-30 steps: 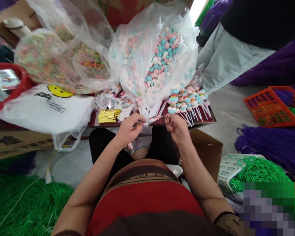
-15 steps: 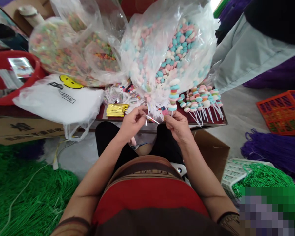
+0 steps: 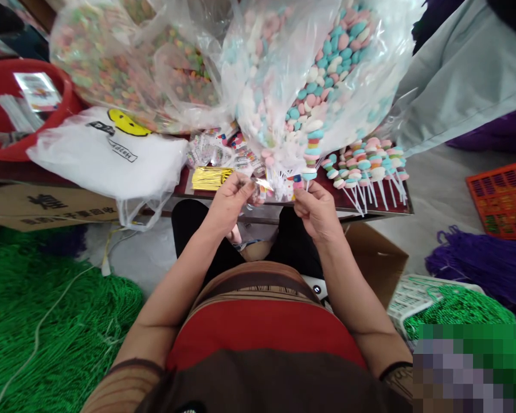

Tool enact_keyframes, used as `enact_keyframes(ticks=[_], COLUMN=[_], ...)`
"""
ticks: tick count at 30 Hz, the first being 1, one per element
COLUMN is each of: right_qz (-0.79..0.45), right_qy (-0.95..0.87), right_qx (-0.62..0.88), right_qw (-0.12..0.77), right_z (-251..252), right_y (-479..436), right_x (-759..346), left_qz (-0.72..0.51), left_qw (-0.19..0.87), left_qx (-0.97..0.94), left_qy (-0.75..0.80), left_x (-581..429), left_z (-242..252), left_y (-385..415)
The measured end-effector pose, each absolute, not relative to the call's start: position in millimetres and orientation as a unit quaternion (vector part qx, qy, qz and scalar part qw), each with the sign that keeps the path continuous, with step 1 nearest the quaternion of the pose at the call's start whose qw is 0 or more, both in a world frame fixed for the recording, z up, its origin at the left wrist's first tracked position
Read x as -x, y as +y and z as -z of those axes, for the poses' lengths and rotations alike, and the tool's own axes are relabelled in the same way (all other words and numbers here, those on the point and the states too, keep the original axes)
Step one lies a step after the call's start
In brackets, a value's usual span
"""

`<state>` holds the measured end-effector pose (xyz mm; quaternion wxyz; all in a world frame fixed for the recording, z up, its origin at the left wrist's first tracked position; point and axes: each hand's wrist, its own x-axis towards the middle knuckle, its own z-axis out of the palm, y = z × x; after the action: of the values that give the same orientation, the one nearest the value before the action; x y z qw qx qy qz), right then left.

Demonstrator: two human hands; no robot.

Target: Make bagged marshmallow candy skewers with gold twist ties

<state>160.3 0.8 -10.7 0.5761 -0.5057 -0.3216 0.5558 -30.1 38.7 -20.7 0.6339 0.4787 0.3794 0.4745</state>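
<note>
My right hand (image 3: 319,209) pinches the white stick of a candy skewer (image 3: 313,150), held upright with pink, blue, white and orange pieces stacked on it. In my left hand (image 3: 229,202), thumb and fingers close on a small clear plastic bag (image 3: 264,184) that shines with glare. Just left of that hand lies a bundle of gold twist ties (image 3: 210,178). Behind it are several printed clear bags (image 3: 212,150). A group of candy skewers (image 3: 373,162) rests on the table to the right of my right hand, sticks toward me.
Large clear bags of pastel candies (image 3: 258,74) and of small colourful candies (image 3: 98,63) fill the table's back. A white smiley bag (image 3: 107,163) and a red basin (image 3: 66,86) are at left. Right of the table stand a cardboard box (image 3: 376,258) and an orange crate (image 3: 503,201).
The view has shifted, so the table sits a little higher in it. The small bag in my left hand has turned and now catches the light; my right hand still holds the skewer.
</note>
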Motion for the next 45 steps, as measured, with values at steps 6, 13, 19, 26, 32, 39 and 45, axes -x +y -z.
enact_keyframes(ticks=[6, 13, 19, 26, 32, 39, 45], right_qz=[-0.574, -0.549, -0.502, -0.568, -0.556, -0.496, -0.445], right_qy=[-0.325, -0.301, -0.335, -0.33, -0.307, -0.333, -0.354], right_qx=[0.505, 0.508, 0.523, 0.49, 0.51, 0.539, 0.57], right_qw=[0.556, 0.592, 0.601, 0.573, 0.58, 0.594, 0.592], right_z=[14, 18, 26, 21, 20, 26, 34], right_y=[1, 4, 1, -1, 2, 1, 1], right_x=[-158, -158, -155, -149, -144, -142, -135], left_qz=[-0.466, -0.408, -0.445, -0.512, -0.512, -0.407, -0.462], left_qw=[0.557, 0.641, 0.654, 0.618, 0.6, 0.697, 0.659], left_qx=[-0.548, -0.509, -0.455, -0.436, -0.461, -0.433, -0.414], left_qy=[0.414, 0.405, 0.408, 0.407, 0.407, 0.401, 0.425], left_x=[28, 36, 28, 20, 20, 27, 16], left_z=[8, 15, 21, 25, 28, 23, 32], left_y=[33, 34, 33, 30, 26, 28, 24])
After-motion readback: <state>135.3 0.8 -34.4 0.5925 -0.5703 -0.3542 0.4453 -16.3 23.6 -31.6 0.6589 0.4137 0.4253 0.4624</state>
